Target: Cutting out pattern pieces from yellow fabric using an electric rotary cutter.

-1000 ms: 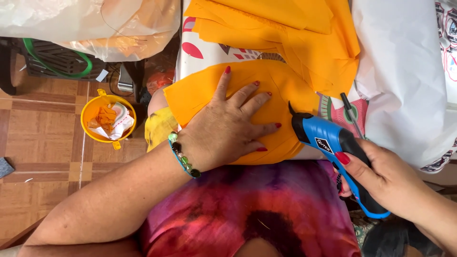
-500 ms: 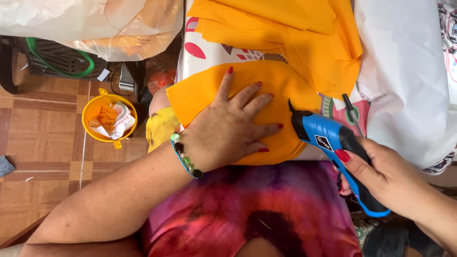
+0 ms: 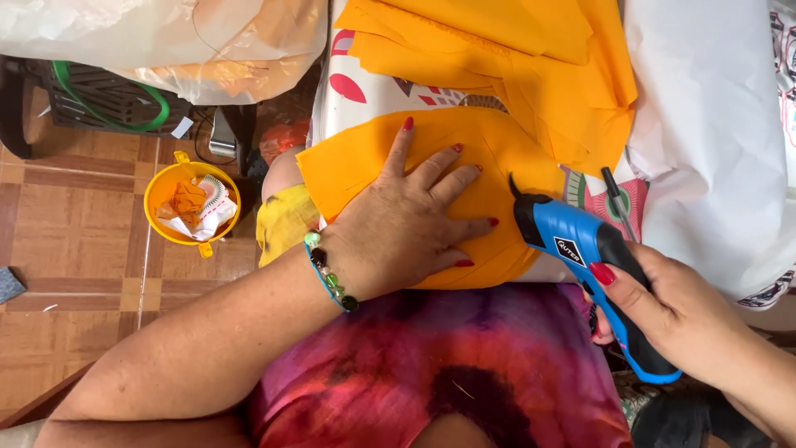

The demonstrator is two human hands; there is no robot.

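pressing orange felt (image 3: 365, 162) flat, left hand (image 3: 406, 228) spread; right hand (image 3: 676, 319) grips glue gun (image 3: 580, 249); tiled floor (image 3: 75, 249).

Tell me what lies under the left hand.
The left hand presses flat on orange cloth, which lies over a patterned sheet. Whatever is beneath the cloth under the palm is covered.
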